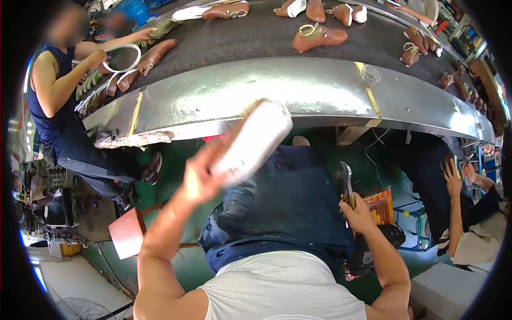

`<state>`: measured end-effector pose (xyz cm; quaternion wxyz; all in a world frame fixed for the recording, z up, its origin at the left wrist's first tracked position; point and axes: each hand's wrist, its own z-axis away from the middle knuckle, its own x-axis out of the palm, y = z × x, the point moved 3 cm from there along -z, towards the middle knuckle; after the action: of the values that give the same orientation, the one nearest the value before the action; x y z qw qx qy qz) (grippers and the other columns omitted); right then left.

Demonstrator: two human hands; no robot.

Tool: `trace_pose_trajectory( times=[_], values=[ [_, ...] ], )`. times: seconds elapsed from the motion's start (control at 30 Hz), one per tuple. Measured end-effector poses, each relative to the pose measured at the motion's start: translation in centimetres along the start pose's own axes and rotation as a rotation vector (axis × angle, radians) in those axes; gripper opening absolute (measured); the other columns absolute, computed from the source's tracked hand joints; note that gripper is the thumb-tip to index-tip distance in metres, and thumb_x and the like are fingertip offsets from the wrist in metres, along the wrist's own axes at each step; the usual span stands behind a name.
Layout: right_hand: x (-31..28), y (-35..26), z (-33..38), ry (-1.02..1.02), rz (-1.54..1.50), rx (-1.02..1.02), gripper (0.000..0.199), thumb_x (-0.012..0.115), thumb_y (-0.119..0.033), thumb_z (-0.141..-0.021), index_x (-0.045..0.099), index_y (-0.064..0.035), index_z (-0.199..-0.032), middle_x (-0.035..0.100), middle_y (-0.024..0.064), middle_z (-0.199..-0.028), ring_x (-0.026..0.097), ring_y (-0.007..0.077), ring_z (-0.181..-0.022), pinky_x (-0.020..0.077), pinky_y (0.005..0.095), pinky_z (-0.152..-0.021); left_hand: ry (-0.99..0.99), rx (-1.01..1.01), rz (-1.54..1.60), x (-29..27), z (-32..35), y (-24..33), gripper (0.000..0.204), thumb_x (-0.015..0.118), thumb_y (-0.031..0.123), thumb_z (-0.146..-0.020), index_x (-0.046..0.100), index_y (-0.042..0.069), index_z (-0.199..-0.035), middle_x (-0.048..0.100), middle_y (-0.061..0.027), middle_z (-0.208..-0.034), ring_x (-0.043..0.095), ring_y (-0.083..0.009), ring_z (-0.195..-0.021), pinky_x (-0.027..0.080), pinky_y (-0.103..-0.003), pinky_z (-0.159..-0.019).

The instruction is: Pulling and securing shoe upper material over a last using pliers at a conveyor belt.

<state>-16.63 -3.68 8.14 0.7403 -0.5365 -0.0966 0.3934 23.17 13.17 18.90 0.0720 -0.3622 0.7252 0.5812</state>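
My left hand is raised in front of the belt's metal edge, closed around a shoe. The white underside of the shoe faces me, and a strip of brown shows along its left side; motion blurs it. On the right, over the floor beside my thigh, my right hand grips a pair of lasting pliers by the handles. Their curved metal head points up and away from me. The shoe and the pliers are well apart.
A dark conveyor belt with a broad metal edge runs across the front, carrying several brown shoes. A co-worker stands left, holding a white loop; another person's hand is at the right. A stool stands left.
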Motion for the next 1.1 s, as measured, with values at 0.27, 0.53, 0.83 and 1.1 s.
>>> trace_pose_trajectory(
  times=[0.27,0.53,0.83,1.1],
  values=[
    [1.7,2.7,-2.2,-0.003,-0.064,0.126,0.027,0.062,-0.014,-0.092,0.056,0.0028,-0.113,0.062,0.0056,-0.082,0.061,0.0126,-0.075,0.0493,0.0284,-0.07,-0.918,-0.227,-0.644,15.2,2.7,1.1,0.078,0.069,0.052,-0.081,0.052,-0.001,-0.135,0.049,-0.0239,-0.138,0.043,-0.0419,-0.132,0.042,-0.045,-0.104],
    [2.1,0.3,0.2,0.029,0.025,0.022,0.025,0.061,-0.015,-0.092,0.057,0.0003,-0.111,0.063,0.0067,-0.082,0.063,0.0169,-0.074,0.0495,0.0326,-0.069,-0.606,-0.451,0.235,22.9,-3.2,-6.3,0.063,0.068,0.035,-0.091,0.045,0.006,-0.142,0.057,-0.0134,-0.13,0.058,-0.024,-0.114,0.047,-0.037,-0.097],
    [6.2,-6.7,1.7,-0.347,0.073,-0.095,0.026,0.06,-0.018,-0.094,0.058,-0.0006,-0.113,0.065,0.0144,-0.084,0.064,0.0238,-0.074,0.0495,0.037,-0.07,-0.366,-0.449,0.929,15.2,-0.2,-3.3,0.058,0.06,0.025,-0.099,0.032,0.012,-0.148,0.055,-0.0039,-0.125,0.051,-0.0139,-0.115,0.042,-0.031,-0.101],
    [9.6,-8.3,-0.2,-0.537,-0.212,0.034,0.025,0.056,-0.015,-0.097,0.057,0.0013,-0.116,0.067,0.0077,-0.094,0.066,0.0146,-0.086,0.0523,0.0305,-0.075,-0.295,-0.079,-0.023,11.3,1.3,-3.8,0.05,0.054,0.026,-0.101,0.037,0.01,-0.145,0.05,-0.0097,-0.135,0.046,-0.0201,-0.126,0.035,-0.034,-0.108]
  ],
)
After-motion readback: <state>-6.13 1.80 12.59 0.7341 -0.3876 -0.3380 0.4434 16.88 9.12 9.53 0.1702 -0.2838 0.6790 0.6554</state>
